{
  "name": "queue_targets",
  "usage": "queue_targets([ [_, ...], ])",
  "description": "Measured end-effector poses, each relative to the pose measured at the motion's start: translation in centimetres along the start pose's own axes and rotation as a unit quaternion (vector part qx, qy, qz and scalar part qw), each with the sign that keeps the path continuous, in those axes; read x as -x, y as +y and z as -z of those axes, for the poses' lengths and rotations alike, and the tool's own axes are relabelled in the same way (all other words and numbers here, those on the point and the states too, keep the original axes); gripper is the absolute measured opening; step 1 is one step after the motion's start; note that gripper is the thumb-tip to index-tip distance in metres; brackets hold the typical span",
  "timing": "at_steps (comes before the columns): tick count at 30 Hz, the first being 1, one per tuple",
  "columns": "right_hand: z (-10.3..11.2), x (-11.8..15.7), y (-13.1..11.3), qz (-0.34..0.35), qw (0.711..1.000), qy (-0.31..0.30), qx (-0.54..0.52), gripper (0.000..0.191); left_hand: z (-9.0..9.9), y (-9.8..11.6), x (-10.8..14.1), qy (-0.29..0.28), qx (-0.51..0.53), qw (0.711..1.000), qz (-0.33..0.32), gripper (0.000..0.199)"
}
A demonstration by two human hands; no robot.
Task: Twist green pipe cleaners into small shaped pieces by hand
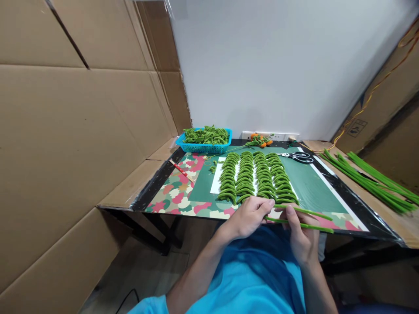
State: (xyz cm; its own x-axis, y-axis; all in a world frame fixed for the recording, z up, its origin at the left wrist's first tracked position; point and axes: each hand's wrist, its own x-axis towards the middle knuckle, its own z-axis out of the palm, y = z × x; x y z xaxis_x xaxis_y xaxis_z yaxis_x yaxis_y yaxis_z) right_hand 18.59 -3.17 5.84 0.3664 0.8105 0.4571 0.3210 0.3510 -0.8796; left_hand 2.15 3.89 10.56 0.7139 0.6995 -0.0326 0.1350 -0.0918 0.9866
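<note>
Close to my body, at the table's front edge, my left hand [250, 216] pinches one end of a green pipe cleaner [316, 226]. Its two long strands run to the right, roughly side by side. My right hand [303, 235] holds the same strands farther along, with the thumb on top. Just beyond my hands, several columns of curved green pipe-cleaner pieces [245, 174] lie on a white sheet [216, 181]. Whether the strands are one folded stem or two, I cannot tell, as my left fingers cover their ends.
A blue basket [203, 147] heaped with green pieces stands at the back left. Orange flowers [262, 140] lie near the wall. Black-handled scissors [301, 157] rest at the back right, and long green stems [366, 179] on the cardboard. A red stick [181, 170] lies left.
</note>
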Motion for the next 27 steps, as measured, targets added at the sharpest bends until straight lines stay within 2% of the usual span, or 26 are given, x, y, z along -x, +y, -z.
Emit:
queue_targets([
  [5, 0.12, 0.05, 0.29, 0.001, 1.000, 0.019, 0.023, 0.058, -0.08, -0.31, 0.07, 0.006, 0.001, 1.000, 0.002, 0.066],
  [12, 0.18, 0.74, 1.07, 0.027, 0.999, 0.031, 0.007, 0.048, -0.20, -0.11, 0.32, 0.006, -0.038, 0.999, 0.002, 0.066],
  [23, -0.02, 0.60, 0.15, 0.057, 0.997, 0.027, 0.035, 0.047, 0.01, -0.01, 0.19, -0.031, -0.073, 0.996, -0.033, 0.064],
  [27, -0.13, 0.74, 0.12, 0.074, 0.996, 0.038, 0.034, 0.044, -0.12, 0.08, 0.38, -0.018, -0.071, 0.997, -0.037, 0.060],
])
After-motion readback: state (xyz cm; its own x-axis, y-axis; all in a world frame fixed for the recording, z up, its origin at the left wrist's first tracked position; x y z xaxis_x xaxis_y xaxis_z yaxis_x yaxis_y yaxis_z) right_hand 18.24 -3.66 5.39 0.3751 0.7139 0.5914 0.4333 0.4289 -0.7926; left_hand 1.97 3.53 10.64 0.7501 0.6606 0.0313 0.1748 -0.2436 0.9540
